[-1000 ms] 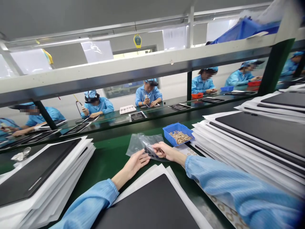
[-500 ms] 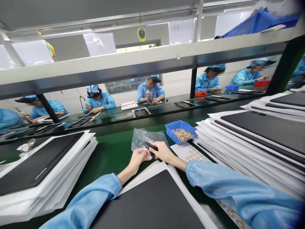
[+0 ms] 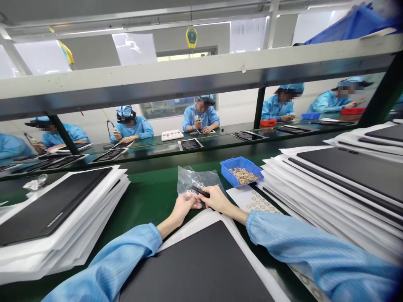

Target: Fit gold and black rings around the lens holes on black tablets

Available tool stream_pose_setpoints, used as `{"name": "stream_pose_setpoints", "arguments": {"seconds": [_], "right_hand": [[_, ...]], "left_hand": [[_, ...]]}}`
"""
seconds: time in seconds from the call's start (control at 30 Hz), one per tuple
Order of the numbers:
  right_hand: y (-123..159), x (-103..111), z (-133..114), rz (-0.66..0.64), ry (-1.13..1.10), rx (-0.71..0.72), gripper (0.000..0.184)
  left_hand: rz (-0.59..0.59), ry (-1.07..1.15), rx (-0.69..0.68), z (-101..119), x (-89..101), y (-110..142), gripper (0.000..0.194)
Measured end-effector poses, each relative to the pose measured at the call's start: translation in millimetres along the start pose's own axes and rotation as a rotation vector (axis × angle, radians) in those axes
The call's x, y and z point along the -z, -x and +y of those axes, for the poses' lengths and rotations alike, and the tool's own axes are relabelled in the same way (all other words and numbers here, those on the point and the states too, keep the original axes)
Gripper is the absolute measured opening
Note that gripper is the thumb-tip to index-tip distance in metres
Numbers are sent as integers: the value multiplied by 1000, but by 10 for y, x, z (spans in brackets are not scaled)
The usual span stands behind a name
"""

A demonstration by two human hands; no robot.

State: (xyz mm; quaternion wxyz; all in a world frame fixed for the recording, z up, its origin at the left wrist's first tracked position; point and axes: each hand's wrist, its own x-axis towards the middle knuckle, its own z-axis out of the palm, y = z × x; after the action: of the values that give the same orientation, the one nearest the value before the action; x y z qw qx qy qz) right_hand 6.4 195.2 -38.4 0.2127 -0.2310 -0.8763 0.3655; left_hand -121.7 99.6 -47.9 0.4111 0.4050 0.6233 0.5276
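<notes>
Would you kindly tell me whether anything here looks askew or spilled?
Mildly askew: white sheets jut unevenly from the left stack and right stack, leaving ragged edges. The clear bag is wrinkled. Tan pieces lie inside the blue bin; no obvious spill shows.

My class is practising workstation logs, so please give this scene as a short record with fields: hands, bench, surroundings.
Left hand: at the near edge of a clear plastic bag; grip unclear
Right hand: holds a slim black tool, beside the left hand
Nearest: black panel on white sheets
Blue bin: small tan rings
Both sides: stacked panels and sheets
Across: co-workers in blue
</notes>
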Motion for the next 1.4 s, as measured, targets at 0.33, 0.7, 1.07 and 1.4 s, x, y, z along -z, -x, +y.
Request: {"name": "stream_pose_setpoints", "arguments": {"seconds": [0.33,0.7,1.07,1.4], "right_hand": [[-63,140,87,-92,-167,-243,26],[388,725,-606,-319,-325,-278,14],[2061,591,-692,-319,-532,-547,10],[2111,537,-740,-260,-523,-585,7]], "left_hand": [[-129,-379,219,247,106,143,28],[-244,-1057,25,907,190,825,48],[-820,-936,-604,502,-472,1324,17],[-838,-987,-634,522,-504,1287,21]]}}
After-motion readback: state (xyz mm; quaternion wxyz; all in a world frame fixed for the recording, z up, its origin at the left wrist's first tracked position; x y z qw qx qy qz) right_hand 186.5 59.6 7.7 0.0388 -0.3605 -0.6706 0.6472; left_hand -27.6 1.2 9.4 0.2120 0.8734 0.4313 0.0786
